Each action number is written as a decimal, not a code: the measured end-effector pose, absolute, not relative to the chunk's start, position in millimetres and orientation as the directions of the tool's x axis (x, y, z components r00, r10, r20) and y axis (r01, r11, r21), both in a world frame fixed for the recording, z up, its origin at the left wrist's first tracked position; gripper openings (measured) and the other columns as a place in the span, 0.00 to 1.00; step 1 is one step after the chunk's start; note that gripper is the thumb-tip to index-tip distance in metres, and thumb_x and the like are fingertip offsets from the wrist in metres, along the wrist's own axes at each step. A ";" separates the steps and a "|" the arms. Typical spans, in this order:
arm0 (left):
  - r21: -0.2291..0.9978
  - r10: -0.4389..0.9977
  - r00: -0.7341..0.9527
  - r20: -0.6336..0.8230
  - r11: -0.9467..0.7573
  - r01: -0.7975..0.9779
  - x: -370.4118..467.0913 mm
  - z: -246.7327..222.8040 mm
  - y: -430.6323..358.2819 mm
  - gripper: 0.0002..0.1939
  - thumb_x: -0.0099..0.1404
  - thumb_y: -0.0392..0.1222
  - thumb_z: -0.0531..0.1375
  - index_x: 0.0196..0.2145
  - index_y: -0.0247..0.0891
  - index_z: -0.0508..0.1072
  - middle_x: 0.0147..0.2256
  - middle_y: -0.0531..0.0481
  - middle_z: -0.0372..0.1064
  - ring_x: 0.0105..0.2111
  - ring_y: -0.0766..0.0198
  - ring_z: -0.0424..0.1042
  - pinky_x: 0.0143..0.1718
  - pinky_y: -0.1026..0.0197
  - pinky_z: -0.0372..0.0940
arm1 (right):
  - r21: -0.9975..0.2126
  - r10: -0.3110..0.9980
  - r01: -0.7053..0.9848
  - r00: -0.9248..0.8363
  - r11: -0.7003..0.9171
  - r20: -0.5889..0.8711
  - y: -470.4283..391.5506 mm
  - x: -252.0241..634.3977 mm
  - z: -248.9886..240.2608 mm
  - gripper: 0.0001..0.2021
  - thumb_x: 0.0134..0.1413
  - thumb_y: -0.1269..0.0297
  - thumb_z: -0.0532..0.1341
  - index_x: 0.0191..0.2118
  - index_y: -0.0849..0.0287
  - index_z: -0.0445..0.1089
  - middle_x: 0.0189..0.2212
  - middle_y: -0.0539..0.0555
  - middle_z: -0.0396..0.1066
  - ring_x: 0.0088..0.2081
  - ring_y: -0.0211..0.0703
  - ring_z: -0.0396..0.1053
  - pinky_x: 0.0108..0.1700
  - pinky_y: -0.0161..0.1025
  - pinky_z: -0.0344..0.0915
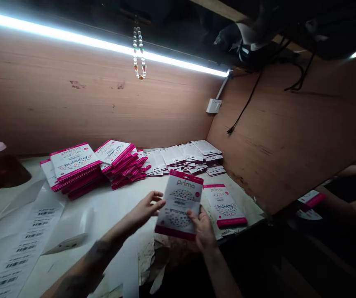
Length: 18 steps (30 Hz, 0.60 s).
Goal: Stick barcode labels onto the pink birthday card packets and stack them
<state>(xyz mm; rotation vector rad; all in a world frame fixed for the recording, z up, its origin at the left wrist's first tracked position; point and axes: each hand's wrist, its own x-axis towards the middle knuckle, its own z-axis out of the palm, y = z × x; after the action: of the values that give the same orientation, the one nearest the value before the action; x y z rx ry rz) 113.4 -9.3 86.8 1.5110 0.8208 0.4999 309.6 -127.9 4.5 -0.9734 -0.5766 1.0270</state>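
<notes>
My right hand [204, 227] grips a flat white-and-pink "prima" packet [178, 198] by its lower right side, thumb across the front. The packet is tilted, with a dotted design and a barcode near its middle. My left hand [151, 204] is at the packet's left edge, fingers apart and partly bent; nothing shows in its grasp. Just right of the held packet, a similar "prima birthday" packet [225, 205] lies face up on the table [118, 211].
Pink-edged packets [75, 163] are piled at the back left, beside another leaning pile [115, 159]. White-backed packets [193, 153] lie behind my hands. A barcode label sheet [25, 240] covers the left side. At right, another person's arm [339, 198] is near more packets.
</notes>
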 end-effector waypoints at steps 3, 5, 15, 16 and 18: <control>0.963 0.751 0.648 -0.124 -0.066 0.260 91.3 73.2 -36.3 0.30 0.59 0.63 0.59 0.51 0.40 0.63 0.50 0.39 0.66 0.47 0.53 0.70 0.49 0.51 0.65 | -0.987 0.864 -0.153 0.501 0.043 -0.040 -142.1 407.7 13.3 0.34 0.44 0.51 0.68 0.56 0.56 0.59 0.48 0.60 0.72 0.46 0.55 0.72 0.48 0.54 0.69; 0.947 0.755 0.643 -0.129 -0.099 0.307 69.2 62.2 -45.1 0.28 0.61 0.62 0.57 0.51 0.41 0.63 0.50 0.39 0.67 0.47 0.52 0.70 0.50 0.50 0.65 | -0.941 0.819 0.273 0.573 -0.199 -0.007 -151.6 467.0 13.4 0.31 0.47 0.52 0.64 0.56 0.60 0.61 0.50 0.63 0.69 0.50 0.58 0.69 0.51 0.56 0.66; 0.933 0.778 0.620 -0.100 -0.143 0.330 48.3 51.4 -65.1 0.20 0.65 0.55 0.56 0.50 0.43 0.66 0.47 0.44 0.70 0.47 0.55 0.72 0.48 0.54 0.68 | 0.059 0.834 0.847 0.504 -0.528 0.223 -126.3 434.6 -46.3 0.24 0.61 0.56 0.54 0.61 0.56 0.63 0.62 0.65 0.57 0.61 0.77 0.49 0.54 0.77 0.43; 0.928 0.797 0.596 -0.098 -0.143 0.343 41.9 52.0 -65.2 0.20 0.65 0.55 0.57 0.50 0.43 0.67 0.47 0.44 0.70 0.47 0.55 0.72 0.48 0.54 0.68 | 0.105 0.844 0.856 0.468 -0.507 0.261 -130.7 441.8 -51.6 0.22 0.62 0.61 0.51 0.61 0.56 0.62 0.60 0.65 0.60 0.60 0.74 0.52 0.54 0.75 0.45; 0.918 0.843 0.530 -0.093 -0.133 0.373 23.1 51.0 -65.5 0.19 0.65 0.55 0.57 0.49 0.43 0.68 0.47 0.44 0.70 0.46 0.54 0.73 0.48 0.54 0.69 | 0.157 0.869 0.883 0.378 -0.442 0.319 -142.8 473.7 -59.9 0.23 0.63 0.63 0.49 0.62 0.55 0.60 0.55 0.63 0.65 0.57 0.68 0.57 0.54 0.71 0.50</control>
<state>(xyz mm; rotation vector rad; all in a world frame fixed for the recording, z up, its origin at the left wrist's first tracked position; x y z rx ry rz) 23.1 -65.5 51.0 1.7287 1.0260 0.5634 473.7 -142.8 -59.9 -2.5746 -1.6374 -0.5574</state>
